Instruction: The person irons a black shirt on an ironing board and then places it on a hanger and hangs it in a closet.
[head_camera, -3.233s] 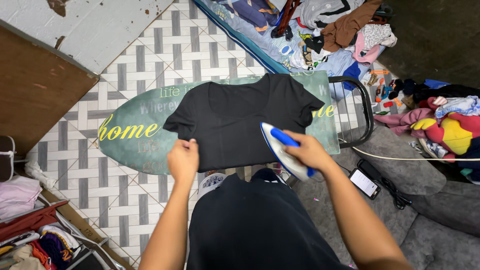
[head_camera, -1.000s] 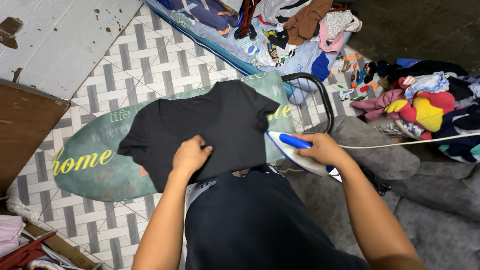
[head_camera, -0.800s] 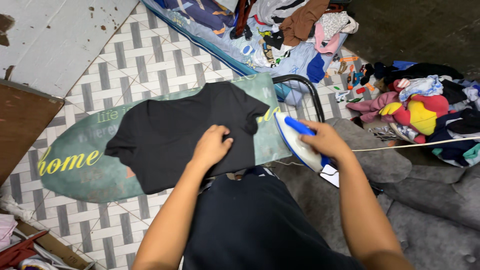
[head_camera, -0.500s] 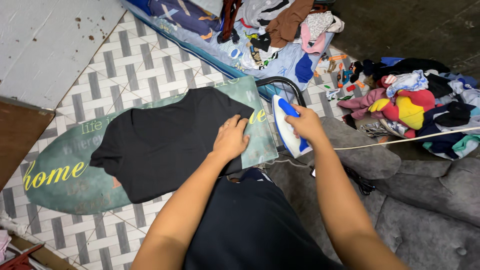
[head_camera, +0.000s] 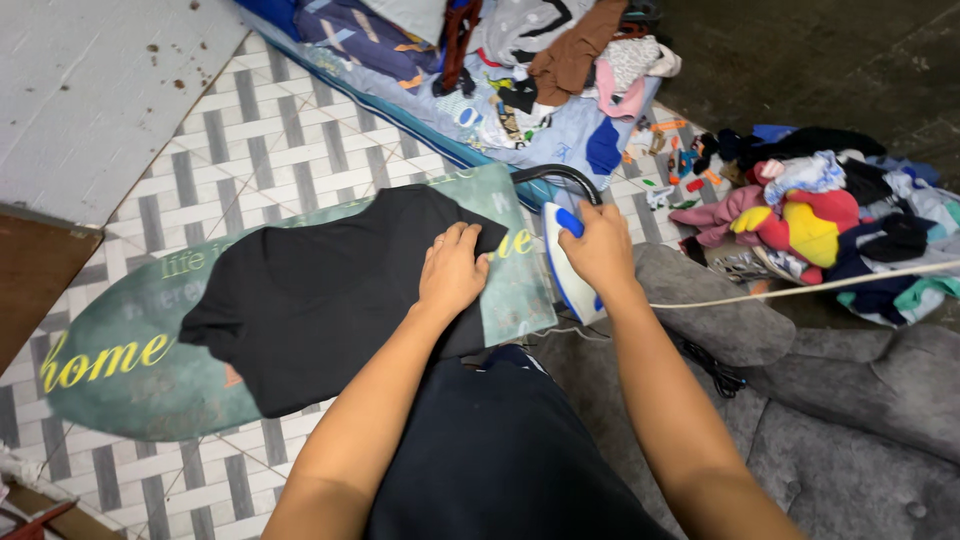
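Note:
A black short-sleeved shirt lies flat on a green ironing board with yellow and pale lettering. My left hand presses palm-down on the shirt's right side, by the sleeve, fingers spread. My right hand grips the blue handle of a white and blue iron. The iron stands nearly upright at the board's right end, on the black metal rest, off the shirt. Its pale cord runs off to the right.
A grey sofa fills the lower right. Heaps of clothes lie on a blue sheet at the top and in a colourful pile at right. Small toys are scattered on the patterned tile floor. A brown board leans at left.
My right hand has lifted the iron off the shirt's lower edge and carried it to the board's right end, tilting it up. My left hand slid from the hem to the right sleeve.

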